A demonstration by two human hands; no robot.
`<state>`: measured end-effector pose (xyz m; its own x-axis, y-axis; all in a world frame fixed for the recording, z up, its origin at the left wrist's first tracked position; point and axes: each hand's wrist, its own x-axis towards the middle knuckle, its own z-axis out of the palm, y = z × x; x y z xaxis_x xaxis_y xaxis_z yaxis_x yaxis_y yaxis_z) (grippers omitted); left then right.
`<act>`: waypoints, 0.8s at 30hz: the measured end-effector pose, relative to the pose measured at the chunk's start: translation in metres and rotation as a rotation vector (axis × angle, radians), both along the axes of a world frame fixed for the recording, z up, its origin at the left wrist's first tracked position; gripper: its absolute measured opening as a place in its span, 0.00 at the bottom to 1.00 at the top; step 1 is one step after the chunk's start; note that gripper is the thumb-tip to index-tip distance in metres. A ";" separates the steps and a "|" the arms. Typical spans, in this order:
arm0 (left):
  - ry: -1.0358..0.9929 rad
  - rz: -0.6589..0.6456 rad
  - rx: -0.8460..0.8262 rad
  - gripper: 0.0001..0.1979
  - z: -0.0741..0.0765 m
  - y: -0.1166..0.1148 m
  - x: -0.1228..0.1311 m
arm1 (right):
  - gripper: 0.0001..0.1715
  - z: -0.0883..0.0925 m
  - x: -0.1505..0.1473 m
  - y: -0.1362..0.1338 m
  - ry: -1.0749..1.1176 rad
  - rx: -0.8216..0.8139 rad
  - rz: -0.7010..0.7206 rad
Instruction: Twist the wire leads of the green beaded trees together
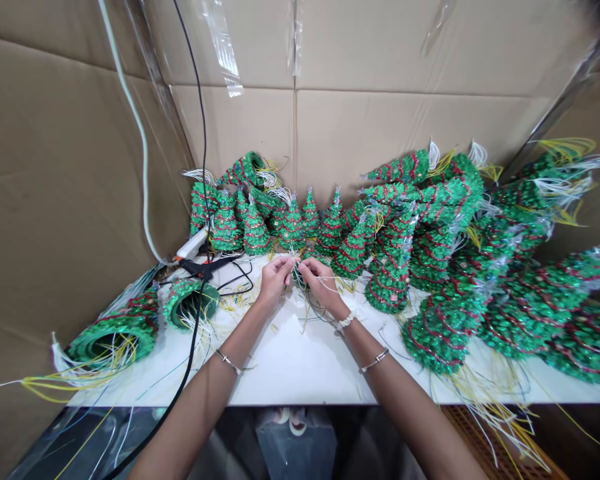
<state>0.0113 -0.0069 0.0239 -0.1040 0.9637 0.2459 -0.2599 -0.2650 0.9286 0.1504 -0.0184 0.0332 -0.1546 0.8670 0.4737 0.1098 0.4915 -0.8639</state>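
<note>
My left hand (279, 277) and my right hand (320, 279) meet above the white table, thumbs and forefingers pinched. Between them are thin white wires (293, 252), whose ends fan out above the fingertips and trail past my right wrist. Just beyond the hands stand small green tinsel Christmas trees (293, 225) wound with red garland. What lies directly under my fingers is partly hidden.
More tinsel trees (440, 327) crowd the right side, with yellow and white wires hanging over the edge. Hollow tree cones (117, 330) lie at left. A black cable (193, 347) crosses the left side, near a white block (193, 245). Cardboard walls (380, 133) enclose the table (300, 373).
</note>
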 end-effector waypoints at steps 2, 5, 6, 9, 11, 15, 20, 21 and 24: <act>-0.021 0.023 -0.002 0.18 0.001 0.000 0.000 | 0.17 0.000 0.000 0.000 -0.009 -0.005 0.004; -0.035 0.050 0.003 0.18 0.002 0.000 0.000 | 0.16 -0.001 -0.001 0.000 -0.022 -0.011 0.006; -0.030 0.057 0.006 0.17 0.002 0.000 0.000 | 0.16 -0.001 -0.002 0.000 -0.024 -0.007 0.005; 0.007 0.076 0.016 0.16 0.001 0.001 0.000 | 0.17 -0.002 -0.003 -0.001 -0.028 0.004 -0.030; 0.031 0.087 0.021 0.16 0.000 0.001 0.000 | 0.18 -0.002 -0.003 -0.001 -0.034 0.006 -0.055; 0.052 0.111 0.028 0.16 -0.001 0.001 0.001 | 0.17 -0.001 -0.002 -0.002 -0.045 0.011 -0.026; 0.077 0.122 0.049 0.17 -0.001 -0.001 0.001 | 0.16 0.000 -0.001 -0.003 -0.029 -0.002 0.010; 0.085 0.122 0.054 0.16 -0.001 -0.001 0.002 | 0.16 0.001 -0.001 -0.003 -0.028 -0.005 0.012; 0.100 0.125 0.053 0.16 -0.001 -0.002 0.002 | 0.16 0.003 0.000 -0.003 -0.034 -0.019 0.006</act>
